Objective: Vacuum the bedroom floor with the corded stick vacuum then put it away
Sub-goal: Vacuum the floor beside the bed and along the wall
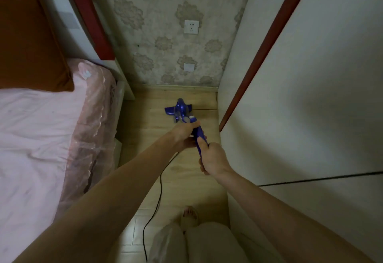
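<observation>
Standing on the wooden floor (182, 179) in the narrow strip between the bed and the wardrobe, the blue stick vacuum (182, 110) has its floor head down near the far wall, just short of the skirting. Its body runs back toward me, and both of my hands are on the handle end. My left hand (184, 135) grips the vacuum farther out, fingers curled round it from the left side. My right hand (214, 160) holds the near end of the handle, fingers wrapped around it with the thumb lying along the top. The two hands sit close, one just behind the other, and both arms reach forward, nearly straight, meeting at the handle.

From under my hands the black cord (159, 190) drops to the floor and trails back toward me, passing left of my legs.

Near the bottom I see my pale trousers (199, 244) and one foot in a light slipper (189, 217).

On the left is the bed (31, 138), covered in a pink sheet, with an orange-brown pillow (27, 41) at its far end. On the right stands the white wardrobe (310, 96), with a dark red strip running up it. The far wall has flowered wallpaper, with a white socket (191, 26) on it and a smaller white plate (189, 67) below.
</observation>
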`<state>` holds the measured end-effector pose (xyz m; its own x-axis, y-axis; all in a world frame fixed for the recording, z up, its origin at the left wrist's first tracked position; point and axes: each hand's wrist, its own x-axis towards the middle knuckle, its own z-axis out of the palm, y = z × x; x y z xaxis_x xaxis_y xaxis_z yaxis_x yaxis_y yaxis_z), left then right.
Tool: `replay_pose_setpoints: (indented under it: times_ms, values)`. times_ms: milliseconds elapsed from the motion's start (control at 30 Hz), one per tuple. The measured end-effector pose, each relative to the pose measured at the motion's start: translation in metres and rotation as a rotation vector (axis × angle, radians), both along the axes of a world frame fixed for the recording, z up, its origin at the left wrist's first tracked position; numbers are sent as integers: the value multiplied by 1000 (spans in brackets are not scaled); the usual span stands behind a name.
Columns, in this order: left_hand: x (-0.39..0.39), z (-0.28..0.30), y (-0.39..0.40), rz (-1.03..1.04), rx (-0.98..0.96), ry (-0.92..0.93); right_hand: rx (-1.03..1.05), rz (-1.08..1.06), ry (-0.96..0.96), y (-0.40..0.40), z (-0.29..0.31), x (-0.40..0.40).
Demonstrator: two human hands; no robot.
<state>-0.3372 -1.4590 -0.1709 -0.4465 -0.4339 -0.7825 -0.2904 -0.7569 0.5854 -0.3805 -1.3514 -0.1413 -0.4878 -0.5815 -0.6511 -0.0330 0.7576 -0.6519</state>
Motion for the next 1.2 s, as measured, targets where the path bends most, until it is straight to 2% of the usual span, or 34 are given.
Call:
replay_pose_setpoints:
  times_ms: [233,533,700,900,1200]
  values:
    - [53,30,51,-106,49,5,9,-120,-38,56,41,63]
    - [138,58,79,-432,-45,-20,-133,-525,-394,84,77,168]
    - [163,65,69,-432,-7,15,-169,-534,-333,70,75,198]
    - [154,51,63,-437,-3,-29,-151,-514,-290,70,55,193]
    - [83,30,18,-372,-30,-42,-105,-430,-223,26,27,116]
